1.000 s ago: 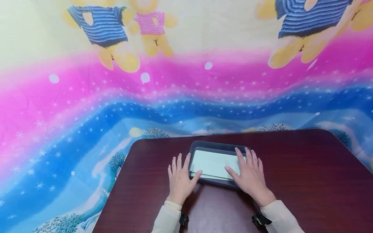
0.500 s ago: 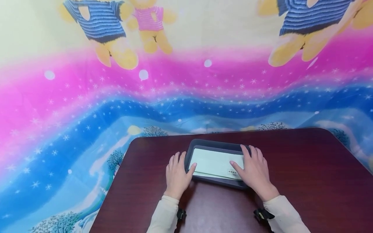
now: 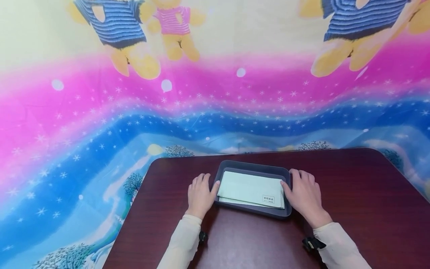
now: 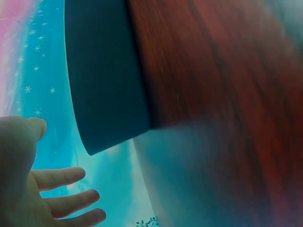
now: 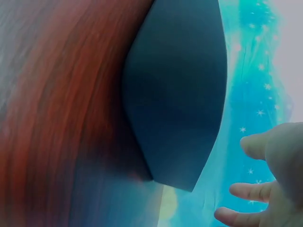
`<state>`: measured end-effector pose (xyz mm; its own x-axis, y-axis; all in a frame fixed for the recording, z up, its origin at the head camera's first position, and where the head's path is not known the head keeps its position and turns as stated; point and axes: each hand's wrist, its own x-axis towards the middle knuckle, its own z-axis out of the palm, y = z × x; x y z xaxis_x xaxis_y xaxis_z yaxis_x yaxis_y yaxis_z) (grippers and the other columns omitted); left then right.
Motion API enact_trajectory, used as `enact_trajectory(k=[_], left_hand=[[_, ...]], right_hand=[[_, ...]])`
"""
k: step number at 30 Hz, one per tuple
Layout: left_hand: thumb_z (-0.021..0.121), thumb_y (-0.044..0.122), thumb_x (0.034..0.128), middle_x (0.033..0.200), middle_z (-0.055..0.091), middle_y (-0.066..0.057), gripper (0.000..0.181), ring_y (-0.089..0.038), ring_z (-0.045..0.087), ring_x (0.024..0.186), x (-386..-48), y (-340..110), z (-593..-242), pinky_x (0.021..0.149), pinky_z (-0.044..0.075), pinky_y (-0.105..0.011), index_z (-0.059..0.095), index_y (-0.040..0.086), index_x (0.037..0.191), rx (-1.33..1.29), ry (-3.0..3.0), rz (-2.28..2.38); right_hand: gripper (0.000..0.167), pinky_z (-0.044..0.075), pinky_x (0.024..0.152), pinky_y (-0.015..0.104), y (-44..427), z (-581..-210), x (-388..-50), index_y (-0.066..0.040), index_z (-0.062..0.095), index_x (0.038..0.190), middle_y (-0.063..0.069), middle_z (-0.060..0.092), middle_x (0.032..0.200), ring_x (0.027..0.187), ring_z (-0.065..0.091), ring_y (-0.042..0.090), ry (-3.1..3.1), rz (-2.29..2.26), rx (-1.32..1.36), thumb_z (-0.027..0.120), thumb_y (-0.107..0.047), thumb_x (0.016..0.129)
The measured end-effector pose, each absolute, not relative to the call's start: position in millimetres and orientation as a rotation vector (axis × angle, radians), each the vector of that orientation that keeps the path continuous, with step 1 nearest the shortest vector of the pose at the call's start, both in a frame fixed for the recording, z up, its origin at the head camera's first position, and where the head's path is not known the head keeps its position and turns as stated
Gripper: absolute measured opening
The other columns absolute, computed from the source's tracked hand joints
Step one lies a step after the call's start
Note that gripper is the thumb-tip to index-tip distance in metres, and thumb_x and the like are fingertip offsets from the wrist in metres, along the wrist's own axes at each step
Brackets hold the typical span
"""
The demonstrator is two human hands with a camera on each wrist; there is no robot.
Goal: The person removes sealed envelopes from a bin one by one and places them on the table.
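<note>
A dark grey shallow tray [image 3: 252, 212] stands on the table, and a small stack of pale green paper sheets [image 3: 249, 186] lies in it. The top sheet bears a small printed box at its lower right corner. My left hand [image 3: 201, 196] is at the tray's left side, thumb near the rim. Beside the right end is my right hand [image 3: 306, 194], its thumb by the rim. Both wrist views show the tray's outer wall [image 4: 106, 71] and my loosely extended fingers [image 5: 253, 191], with nothing held. Whether either thumb touches the rim, I cannot tell.
The dark red-brown wooden table [image 3: 352, 194] has rounded far corners. Behind it hangs a cloth backdrop [image 3: 235, 97] printed with bears and snowflakes. Black straps [image 3: 313, 243] circle both wrists near the pale sleeves [image 3: 339, 241].
Both hands have moved outward, the right one from over the papers to beside the tray's right end. The printed box on the top sheet has come into view.
</note>
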<state>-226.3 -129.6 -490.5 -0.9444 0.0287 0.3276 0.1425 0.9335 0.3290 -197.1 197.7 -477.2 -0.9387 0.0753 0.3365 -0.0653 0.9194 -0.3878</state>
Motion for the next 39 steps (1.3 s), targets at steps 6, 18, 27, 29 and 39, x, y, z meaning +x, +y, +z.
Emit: enact_trajectory(k=[6, 18, 27, 29, 39], left_hand=[[0.054, 0.048, 0.1019, 0.134, 0.064, -0.014, 0.051, -0.033, 0.06, 0.126, -235.8, -129.4, -490.5, 0.099, 0.05, -0.051, 0.063, 0.01, 0.134, -0.13, -2.778, -0.47], [0.054, 0.027, 0.1045, 0.124, 0.07, -0.014, 0.032, -0.034, 0.065, 0.116, -245.2, -127.5, -491.9, 0.094, 0.053, -0.051, 0.067, 0.008, 0.126, -0.152, -2.802, -0.482], [0.058, 0.027, 0.1025, 0.103, 0.075, -0.012, 0.026, -0.032, 0.068, 0.095, -248.0, -127.5, -495.3, 0.083, 0.055, -0.047, 0.071, 0.008, 0.115, -0.195, -2.869, -0.374], [0.06, 0.025, 0.1014, 0.097, 0.076, -0.01, 0.022, -0.031, 0.069, 0.09, -248.0, -128.0, -496.9, 0.079, 0.055, -0.047, 0.073, 0.009, 0.108, -0.214, -2.864, -0.342], [0.067, 0.02, 0.0974, 0.068, 0.069, -0.006, 0.024, -0.026, 0.068, 0.065, -249.0, -126.6, -496.9, 0.056, 0.052, -0.039, 0.068, 0.013, 0.075, -0.258, -2.833, -0.264]], right_hand=[[0.05, 0.047, 0.072, 0.058, 206.0, -480.3, -196.2, 0.006, 0.052, 0.129, 0.033, 0.059, 0.118, 0.102, 0.052, 0.048, -2.818, 0.575, -0.059, 0.065, -0.03, 0.096], [0.025, 0.033, 0.048, 0.036, 210.9, -485.2, -194.7, 0.002, 0.047, 0.109, 0.01, 0.053, 0.065, 0.054, 0.047, 0.023, -2.951, 0.593, -0.055, 0.051, -0.022, 0.103], [0.021, 0.037, 0.049, 0.037, 209.2, -483.8, -197.9, -0.001, 0.058, 0.096, 0.006, 0.052, 0.063, 0.055, 0.05, 0.021, -3.065, 0.523, -0.026, 0.052, -0.02, 0.102], [0.02, 0.039, 0.05, 0.039, 208.7, -483.0, -199.0, -0.001, 0.06, 0.096, 0.007, 0.053, 0.064, 0.057, 0.052, 0.021, -3.084, 0.517, -0.025, 0.053, -0.019, 0.101], [0.019, 0.041, 0.051, 0.038, 210.2, -485.6, -200.2, -0.003, 0.061, 0.089, 0.007, 0.053, 0.064, 0.057, 0.052, 0.021, -3.11, 0.539, -0.039, 0.054, -0.017, 0.101]])
